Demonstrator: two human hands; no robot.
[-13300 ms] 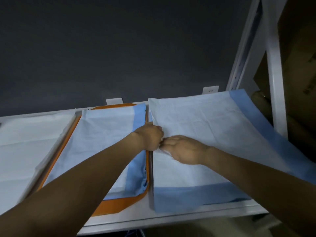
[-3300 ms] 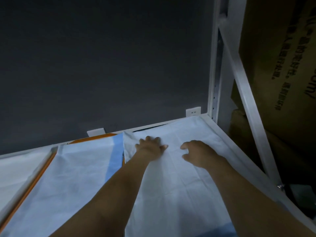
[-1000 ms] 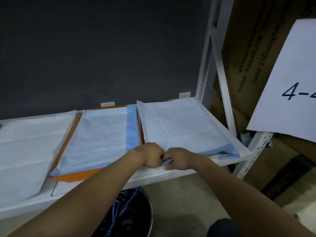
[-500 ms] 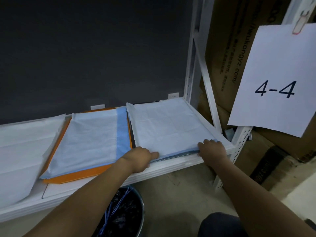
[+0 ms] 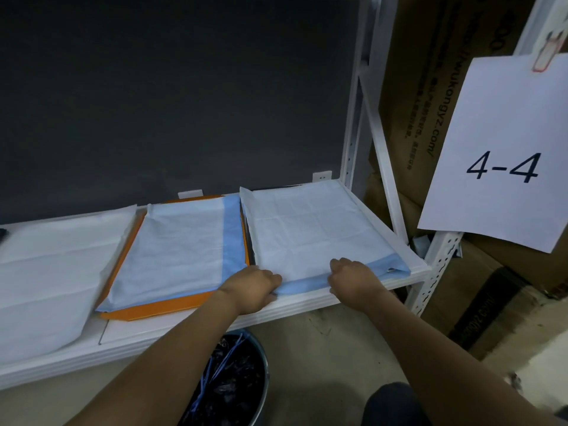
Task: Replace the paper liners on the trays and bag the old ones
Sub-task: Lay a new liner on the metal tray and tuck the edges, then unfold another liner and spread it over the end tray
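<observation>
The liner (image 5: 310,229) edge is gripped by curled fingers of the left hand (image 5: 252,287) and, seemingly, the right hand (image 5: 353,279), so it's easily torn if tugged unevenly.

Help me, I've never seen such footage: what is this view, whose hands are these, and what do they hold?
No machine here: a person works bare-handed, and one camera worn on their head looks down at the hands. On the white shelf lie an orange tray with a blue-edged paper liner and, to its right, a second liner over a dark tray. The left hand and right hand both grip that second liner's blue front edge. A bin stands below.
</observation>
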